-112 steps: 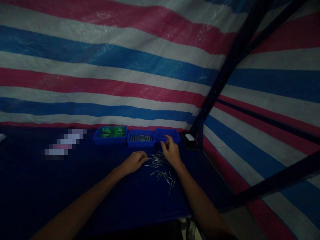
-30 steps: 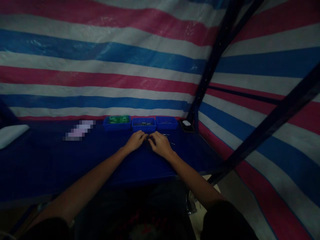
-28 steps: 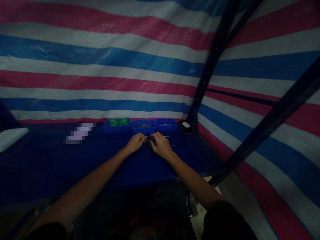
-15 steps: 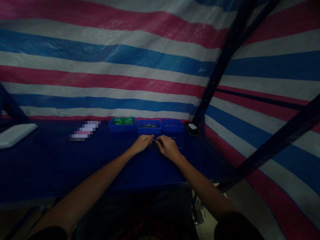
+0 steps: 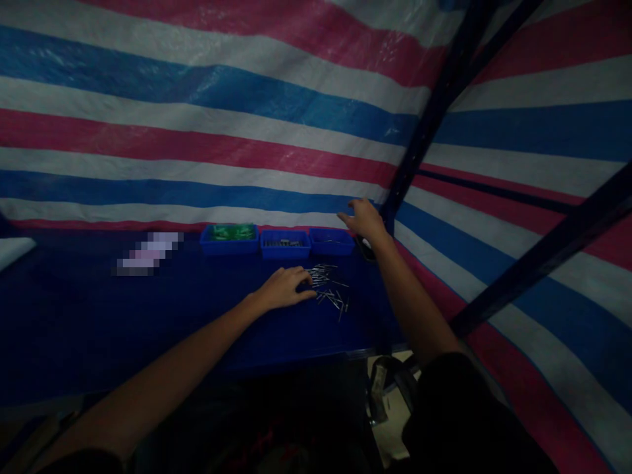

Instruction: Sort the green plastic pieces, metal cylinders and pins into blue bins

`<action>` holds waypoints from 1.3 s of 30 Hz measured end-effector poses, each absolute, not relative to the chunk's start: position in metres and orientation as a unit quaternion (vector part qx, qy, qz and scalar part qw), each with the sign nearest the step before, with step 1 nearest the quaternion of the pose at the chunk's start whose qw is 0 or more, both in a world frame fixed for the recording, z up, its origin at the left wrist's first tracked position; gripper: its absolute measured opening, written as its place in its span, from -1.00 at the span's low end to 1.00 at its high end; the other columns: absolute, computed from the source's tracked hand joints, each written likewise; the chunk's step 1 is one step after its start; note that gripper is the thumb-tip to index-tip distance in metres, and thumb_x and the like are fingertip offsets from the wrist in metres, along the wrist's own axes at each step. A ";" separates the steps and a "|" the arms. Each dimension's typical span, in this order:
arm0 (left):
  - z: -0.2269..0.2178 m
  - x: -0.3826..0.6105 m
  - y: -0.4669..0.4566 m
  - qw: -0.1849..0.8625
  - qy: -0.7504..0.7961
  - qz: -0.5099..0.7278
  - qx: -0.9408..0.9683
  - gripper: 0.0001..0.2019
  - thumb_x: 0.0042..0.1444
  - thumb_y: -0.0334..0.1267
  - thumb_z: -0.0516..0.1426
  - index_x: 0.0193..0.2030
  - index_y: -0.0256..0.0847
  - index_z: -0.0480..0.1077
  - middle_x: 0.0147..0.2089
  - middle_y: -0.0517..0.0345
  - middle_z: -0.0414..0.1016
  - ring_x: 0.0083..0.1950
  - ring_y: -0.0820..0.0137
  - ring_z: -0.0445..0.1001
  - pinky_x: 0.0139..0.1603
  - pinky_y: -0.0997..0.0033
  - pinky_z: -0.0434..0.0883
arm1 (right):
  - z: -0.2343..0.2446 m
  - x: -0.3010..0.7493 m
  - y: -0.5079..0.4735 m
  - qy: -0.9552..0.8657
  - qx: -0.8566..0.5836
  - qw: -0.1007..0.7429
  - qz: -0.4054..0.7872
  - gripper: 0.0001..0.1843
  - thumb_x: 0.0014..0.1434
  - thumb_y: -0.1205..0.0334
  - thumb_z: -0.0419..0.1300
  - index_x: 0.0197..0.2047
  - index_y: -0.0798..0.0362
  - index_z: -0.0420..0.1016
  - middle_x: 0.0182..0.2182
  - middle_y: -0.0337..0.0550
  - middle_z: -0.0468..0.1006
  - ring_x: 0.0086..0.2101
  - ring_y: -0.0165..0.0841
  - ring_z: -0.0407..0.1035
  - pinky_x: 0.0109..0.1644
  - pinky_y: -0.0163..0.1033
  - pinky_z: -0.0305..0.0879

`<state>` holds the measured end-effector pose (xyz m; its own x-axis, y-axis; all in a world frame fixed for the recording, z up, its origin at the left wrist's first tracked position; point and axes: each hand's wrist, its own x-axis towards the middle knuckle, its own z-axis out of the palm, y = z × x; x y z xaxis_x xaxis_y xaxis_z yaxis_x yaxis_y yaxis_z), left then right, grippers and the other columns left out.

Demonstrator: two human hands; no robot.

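Note:
A loose pile of thin metal rods (image 5: 332, 299) lies on the dark blue table, several of them crossing each other. My left hand (image 5: 285, 288) rests at the pile's left edge, thumb and fingers apart around the nearest rods; whether it touches them I cannot tell. Raised over the back right is my right hand (image 5: 364, 218), its fingers spread and nothing visible in them. It is nearest the right blue box (image 5: 332, 249), which has a few thin rods inside.
The middle blue box (image 5: 285, 252) holds small grey metal pieces; the left blue box (image 5: 229, 249) holds green items. A dark tray (image 5: 366, 250) with a white object sits behind my right forearm. Dark metal posts (image 5: 424, 131) and a striped sheet (image 5: 222, 158) enclose the table.
My hands, close together over the rods before, have separated. The right one has risen up and away to the back right, uncovering the pile; the left has opened beside it.

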<state>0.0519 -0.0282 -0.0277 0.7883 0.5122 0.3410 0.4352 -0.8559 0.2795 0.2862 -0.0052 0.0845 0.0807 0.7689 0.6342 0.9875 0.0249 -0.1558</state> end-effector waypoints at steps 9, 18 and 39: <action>-0.031 0.053 -0.025 0.098 0.228 0.173 0.953 -0.89 0.11 -0.24 0.05 -0.32 -0.17 0.37 -0.28 0.16 0.44 -0.21 0.35 0.39 -0.24 0.41 0.21 | 0.081 0.283 -0.011 -0.701 -0.576 0.419 -0.022 -0.66 0.07 0.10 0.10 -0.19 0.18 0.43 -0.41 -0.14 0.47 -0.40 -0.38 0.32 -0.24 -0.23 0.25; -0.027 0.031 0.005 0.170 0.365 0.321 0.857 -0.69 0.14 -0.12 -0.05 -0.45 -0.24 0.39 -0.45 0.13 0.45 -0.41 0.39 0.39 -0.37 0.47 0.22 | -0.009 0.203 -0.008 -0.722 -0.481 0.493 0.064 -0.74 0.10 0.13 0.05 -0.29 0.11 0.44 -0.48 -0.20 0.47 -0.47 -0.42 0.33 -0.38 -0.33 0.20; -0.031 0.053 -0.015 0.049 0.251 0.238 0.937 -0.56 0.17 0.04 -0.09 0.05 -0.20 0.23 0.07 -0.04 0.27 0.07 0.23 0.25 0.04 0.19 0.22 | -0.002 0.260 0.005 -0.595 -0.719 0.356 -0.052 -0.65 0.15 0.05 0.04 -0.15 0.15 0.41 -0.21 0.03 0.44 -0.18 -0.27 0.32 -0.08 -0.21 0.18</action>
